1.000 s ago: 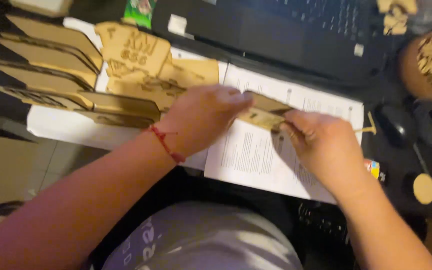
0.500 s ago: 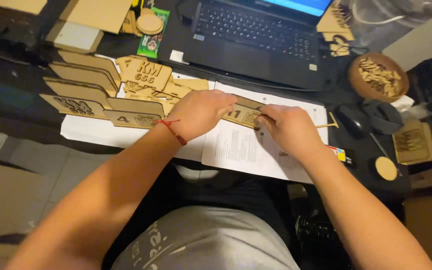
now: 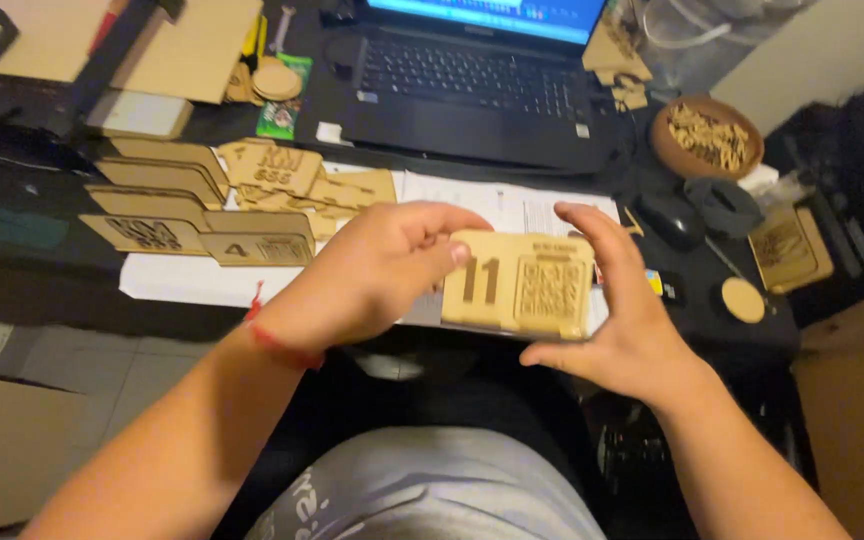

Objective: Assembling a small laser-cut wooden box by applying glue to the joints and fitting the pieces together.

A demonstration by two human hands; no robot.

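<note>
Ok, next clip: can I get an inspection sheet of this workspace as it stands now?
Surface: dark desk, white paper sheets on it.
Job's things: wooden plaque, engraved, held up above the desk.
Clutter: more wooden plaques at left, bowl of wooden bits, open laptop, mouse, cardboard.
Fingers: left hand and right hand each grip a plaque edge.
Cables: thin dark cable at left.
Surroundings: tiled floor, cardboard box.

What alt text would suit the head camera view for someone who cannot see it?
Two hands, left and right, hold an engraved wooden plaque above a dark desk. Similar plaques, papers and an open laptop lie behind.
</note>
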